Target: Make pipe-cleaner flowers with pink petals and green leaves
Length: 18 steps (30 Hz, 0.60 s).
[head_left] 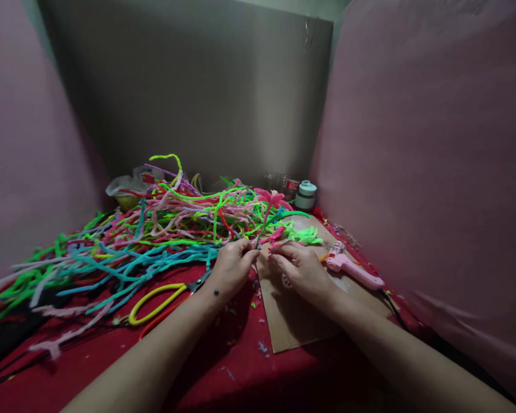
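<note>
My left hand pinches the lower stem of a pipe-cleaner flower, which stands upright with pink petals and a pale centre. A green pipe cleaner curves off to the right from that stem. Close beside it, my right hand has thumb and fingers drawn together at the end of a short pink pipe-cleaner piece. The fingertips partly hide where that piece ends. Both hands are over the left edge of a cardboard sheet.
Many-coloured pipe cleaners are heaped at the back and left. Yellow-and-red-handled scissors lie by my left forearm. A pink glue gun rests on the cardboard, near a bright green pipe-cleaner bunch. A pale-lidded jar stands behind. Pink walls flank the red cloth.
</note>
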{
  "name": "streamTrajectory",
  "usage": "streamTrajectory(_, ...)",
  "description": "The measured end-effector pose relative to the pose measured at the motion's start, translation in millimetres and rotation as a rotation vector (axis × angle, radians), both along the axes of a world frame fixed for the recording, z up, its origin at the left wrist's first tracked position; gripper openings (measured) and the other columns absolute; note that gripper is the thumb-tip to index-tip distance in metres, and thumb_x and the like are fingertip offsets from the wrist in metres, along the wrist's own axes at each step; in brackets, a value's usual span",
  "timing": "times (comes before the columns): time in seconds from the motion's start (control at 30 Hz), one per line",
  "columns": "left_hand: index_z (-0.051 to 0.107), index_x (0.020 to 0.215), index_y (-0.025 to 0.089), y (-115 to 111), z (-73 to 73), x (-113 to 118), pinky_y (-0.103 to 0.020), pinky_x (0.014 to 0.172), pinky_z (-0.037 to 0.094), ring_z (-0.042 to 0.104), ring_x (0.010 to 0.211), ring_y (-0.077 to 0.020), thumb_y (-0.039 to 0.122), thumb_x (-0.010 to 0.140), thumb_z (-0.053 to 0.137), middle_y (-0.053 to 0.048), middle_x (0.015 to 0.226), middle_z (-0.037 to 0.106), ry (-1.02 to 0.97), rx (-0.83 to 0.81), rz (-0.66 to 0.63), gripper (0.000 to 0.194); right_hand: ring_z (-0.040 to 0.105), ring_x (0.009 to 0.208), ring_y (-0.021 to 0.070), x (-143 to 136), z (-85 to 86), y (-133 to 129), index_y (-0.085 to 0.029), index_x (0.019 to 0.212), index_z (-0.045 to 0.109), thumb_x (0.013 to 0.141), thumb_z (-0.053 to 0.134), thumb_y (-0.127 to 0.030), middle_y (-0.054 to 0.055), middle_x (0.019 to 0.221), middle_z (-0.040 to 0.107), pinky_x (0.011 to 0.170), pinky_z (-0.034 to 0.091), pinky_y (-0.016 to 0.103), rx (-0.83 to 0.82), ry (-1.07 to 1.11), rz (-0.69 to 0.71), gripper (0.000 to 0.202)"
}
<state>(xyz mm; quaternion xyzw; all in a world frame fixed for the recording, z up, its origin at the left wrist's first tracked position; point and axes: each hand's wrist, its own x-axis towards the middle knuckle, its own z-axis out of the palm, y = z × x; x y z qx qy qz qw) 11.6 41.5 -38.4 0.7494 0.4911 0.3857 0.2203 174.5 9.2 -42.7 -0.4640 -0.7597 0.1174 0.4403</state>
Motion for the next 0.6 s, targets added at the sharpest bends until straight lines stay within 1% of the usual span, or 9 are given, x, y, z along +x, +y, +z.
streamTrajectory(0.07, 0.051, 0.058, 0.018, -3, 2.3, -1, -0.023, 0.055, 0.033, 0.041, 0.053, -0.0107, 0.025, 0.073, 0.048, 0.004, 0.054, 0.048, -0.108, -0.007, -0.016, 0.018, 0.06, 0.085, 0.0189, 0, -1.2, 8, -0.016, 0.09, 0.069, 0.08, 0.052, -0.012, 0.008, 0.087, 0.067, 0.078, 0.046, 0.034, -0.003, -0.036, -0.007, 0.02)
streamTrajectory(0.17, 0.049, 0.056, 0.018, -4, 3.0, -2, -0.022, 0.052, 0.031, 0.038, 0.05, -0.0096, 0.027, 0.073, 0.05, 0.005, 0.05, 0.043, -0.172, -0.047, -0.037, 0.019, 0.062, 0.08, 0.0188, 7, -9.3, 16, -0.017, 0.084, 0.07, 0.078, 0.051, -0.009, 0.007, 0.084, 0.068, 0.076, 0.047, 0.035, -0.084, -0.12, 0.038, 0.021)
streamTrajectory(0.27, 0.047, 0.055, 0.018, -3, 2.5, -4, -0.022, 0.048, 0.029, 0.034, 0.047, -0.0084, 0.029, 0.073, 0.052, 0.006, 0.047, 0.041, -0.234, -0.104, -0.062, 0.022, 0.063, 0.083, 0.0187, 18, -16.0, 12, -0.018, 0.089, 0.069, 0.077, 0.053, -0.01, 0.007, 0.089, 0.069, 0.076, 0.049, 0.035, -0.157, -0.06, 0.088, 0.021)
streamTrajectory(0.33, 0.046, 0.055, 0.018, -4, 4.0, -5, -0.021, 0.045, 0.027, 0.032, 0.044, -0.0075, 0.03, 0.073, 0.053, 0.006, 0.045, 0.04, -0.279, -0.142, -0.076, 0.023, 0.063, 0.082, 0.0179, 25, -15.9, 5, -0.018, 0.089, 0.068, 0.077, 0.055, -0.012, 0.007, 0.091, 0.068, 0.073, 0.05, 0.034, -0.184, 0.013, 0.129, 0.019)
streamTrajectory(0.37, 0.046, 0.055, 0.018, -5, 5.5, -5, -0.021, 0.044, 0.026, 0.032, 0.043, -0.0071, 0.03, 0.073, 0.054, 0.006, 0.044, 0.04, -0.304, -0.169, -0.086, 0.023, 0.063, 0.081, 0.0175, 26, -14.1, 1, -0.018, 0.087, 0.068, 0.076, 0.056, -0.013, 0.007, 0.09, 0.068, 0.073, 0.05, 0.033, -0.186, 0.038, 0.138, 0.017)
streamTrajectory(0.43, 0.045, 0.056, 0.018, -9, 10.1, -4, -0.02, 0.041, 0.023, 0.03, 0.04, -0.0062, 0.03, 0.073, 0.055, 0.007, 0.042, 0.039, -0.357, -0.243, -0.116, 0.023, 0.062, 0.083, 0.0175, 27, -7.6, -5, -0.019, 0.084, 0.068, 0.076, 0.058, -0.015, 0.006, 0.088, 0.067, 0.077, 0.049, 0.035, -0.161, 0.082, 0.12, 0.013)
streamTrajectory(0.53, 0.048, 0.058, 0.017, -17, 17.4, -1, -0.019, 0.038, 0.021, 0.03, 0.036, -0.0052, 0.03, 0.073, 0.056, 0.007, 0.04, 0.04, -0.431, -0.351, -0.179, 0.021, 0.059, 0.088, 0.0177, 19, 6.9, -4, -0.02, 0.088, 0.067, 0.078, 0.058, -0.022, 0.005, 0.092, 0.066, 0.082, 0.047, 0.038, -0.145, 0.221, 0.091, 0.014)
streamTrajectory(0.6, 0.049, 0.059, 0.017, -21, 20.0, 0, -0.018, 0.037, 0.022, 0.031, 0.036, -0.005, 0.03, 0.072, 0.057, 0.007, 0.04, 0.04, -0.462, -0.39, -0.217, 0.02, 0.059, 0.079, 0.0148, 10, 16.9, 3, -0.019, 0.093, 0.066, 0.077, 0.06, -0.03, 0.004, 0.088, 0.065, 0.072, 0.049, 0.032, -0.241, 0.381, 0.187, 0.02)
